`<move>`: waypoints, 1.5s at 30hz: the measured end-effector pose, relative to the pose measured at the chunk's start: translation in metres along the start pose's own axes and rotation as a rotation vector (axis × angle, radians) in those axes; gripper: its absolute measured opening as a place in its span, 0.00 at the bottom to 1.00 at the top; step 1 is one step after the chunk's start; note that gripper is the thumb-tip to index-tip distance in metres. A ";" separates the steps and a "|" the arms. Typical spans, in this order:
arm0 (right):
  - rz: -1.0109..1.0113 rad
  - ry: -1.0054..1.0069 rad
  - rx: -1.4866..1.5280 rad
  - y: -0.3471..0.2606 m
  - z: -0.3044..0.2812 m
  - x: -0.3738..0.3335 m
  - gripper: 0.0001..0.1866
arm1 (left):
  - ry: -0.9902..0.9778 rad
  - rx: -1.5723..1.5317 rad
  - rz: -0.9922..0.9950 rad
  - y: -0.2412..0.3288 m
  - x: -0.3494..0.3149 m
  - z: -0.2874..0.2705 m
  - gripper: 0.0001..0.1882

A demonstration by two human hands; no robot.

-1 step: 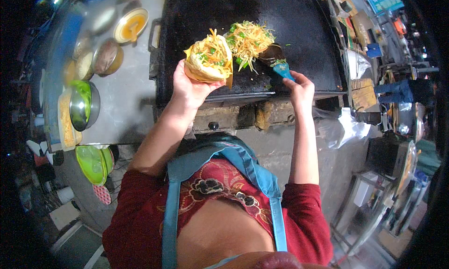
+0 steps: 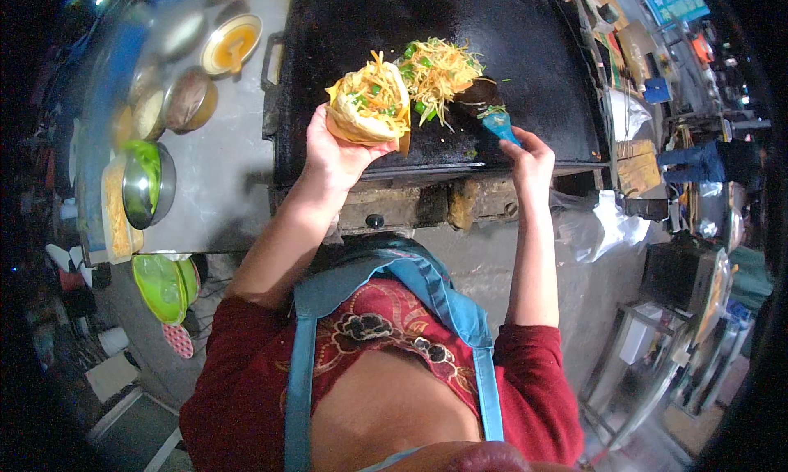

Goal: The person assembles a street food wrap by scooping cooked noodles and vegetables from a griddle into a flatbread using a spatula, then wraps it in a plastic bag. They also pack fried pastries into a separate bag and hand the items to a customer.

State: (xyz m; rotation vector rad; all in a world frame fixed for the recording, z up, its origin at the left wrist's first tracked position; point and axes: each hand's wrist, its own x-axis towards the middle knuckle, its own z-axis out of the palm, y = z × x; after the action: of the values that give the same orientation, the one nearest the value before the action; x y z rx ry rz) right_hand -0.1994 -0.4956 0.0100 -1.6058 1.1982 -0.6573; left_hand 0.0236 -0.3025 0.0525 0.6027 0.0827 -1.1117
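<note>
My left hand (image 2: 335, 156) holds up a flatbread pocket (image 2: 373, 123) in yellow paper over the griddle's near left part. Shredded vegetables and green bits fill its open top. A loose heap of the same shreds (image 2: 439, 74) lies on the black griddle (image 2: 533, 45), just right of and beyond the bread. My right hand (image 2: 533, 156) is closed around the blue handle of a spatula (image 2: 499, 126). The spatula's dark blade points up and left, touching or close against the heap's right edge; its tip is hard to make out against the black surface.
On the grey counter at left stand a bowl of orange liquid (image 2: 232, 49) with a utensil in it, a metal bowl with green leaves (image 2: 156, 194) and other bowls. A green basin (image 2: 167, 291) is below. Clear plastic bags (image 2: 607, 226) hang at the griddle's near right.
Both hands have shifted very slightly to the right, with the flatbread pocket and the spatula still in them. The heap looks the same.
</note>
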 end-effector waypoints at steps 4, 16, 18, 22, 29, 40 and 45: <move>-0.019 0.018 0.203 -0.016 -0.013 -0.018 0.20 | 0.077 -0.082 -0.053 -0.004 0.015 0.001 0.28; -0.902 0.140 -0.408 -0.098 -0.019 -0.087 0.22 | 0.154 -0.072 -0.144 -0.031 0.040 0.021 0.30; -0.954 0.171 -0.384 -0.102 -0.018 -0.090 0.23 | 0.143 -0.130 -0.157 -0.033 0.041 0.020 0.28; -0.975 0.132 -0.403 -0.105 -0.019 -0.091 0.22 | 0.127 -0.141 -0.174 -0.035 0.044 0.016 0.28; -1.103 0.130 -0.536 -0.110 -0.017 -0.097 0.19 | 0.154 -0.071 -0.124 -0.034 0.042 0.017 0.32; -1.177 0.116 -0.594 -0.117 -0.014 -0.101 0.17 | 0.169 -0.075 -0.124 -0.030 0.041 0.016 0.32; -1.090 0.151 -0.427 -0.113 -0.018 -0.102 0.19 | 0.129 -0.125 -0.119 -0.030 0.036 0.019 0.32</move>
State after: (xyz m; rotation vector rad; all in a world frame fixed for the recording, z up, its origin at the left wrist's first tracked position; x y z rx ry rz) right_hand -0.2082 -0.4053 0.1334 -2.6104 0.4716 -1.2590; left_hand 0.0106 -0.3503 0.0430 0.5623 0.3001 -1.1722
